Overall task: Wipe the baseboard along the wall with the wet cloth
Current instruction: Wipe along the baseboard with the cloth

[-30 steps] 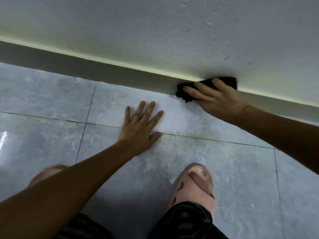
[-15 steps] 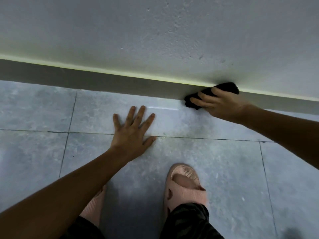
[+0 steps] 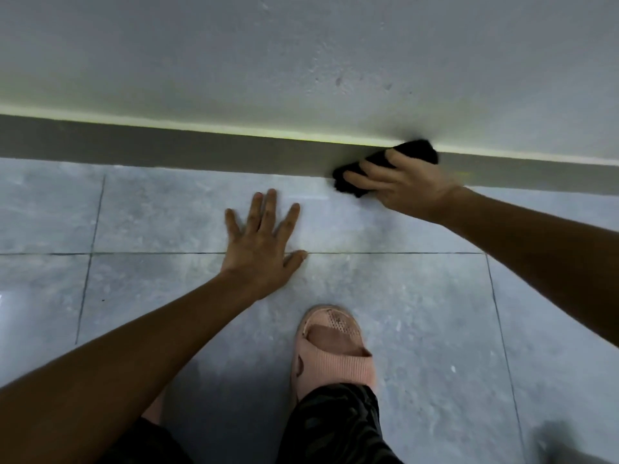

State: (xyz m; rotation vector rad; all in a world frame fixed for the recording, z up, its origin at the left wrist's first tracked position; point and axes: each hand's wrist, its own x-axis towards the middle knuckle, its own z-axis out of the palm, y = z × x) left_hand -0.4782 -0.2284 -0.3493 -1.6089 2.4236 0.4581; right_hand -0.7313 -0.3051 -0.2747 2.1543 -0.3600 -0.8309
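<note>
Left hand (image 3: 264, 242) flat on the tiled floor (image 3: 150, 212), fingers spread, holding nothing. Just right and beyond it, the right hand (image 3: 407, 187) grips the black cloth (image 3: 415, 152), pressing it against the grey baseboard (image 3: 201, 150) beneath the wall (image 3: 301, 61).

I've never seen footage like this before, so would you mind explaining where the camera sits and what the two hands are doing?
No machine is involved: the camera is worn on a person's head, looking forward and down, so both arms reach in from the bottom of the picture. The right hand presses a black cloth against the grey baseboard at the foot of the pale wall. The left hand lies flat, fingers spread, on the grey tiled floor, apparently as a prop. Below it is a foot in a pink slipper.
</note>
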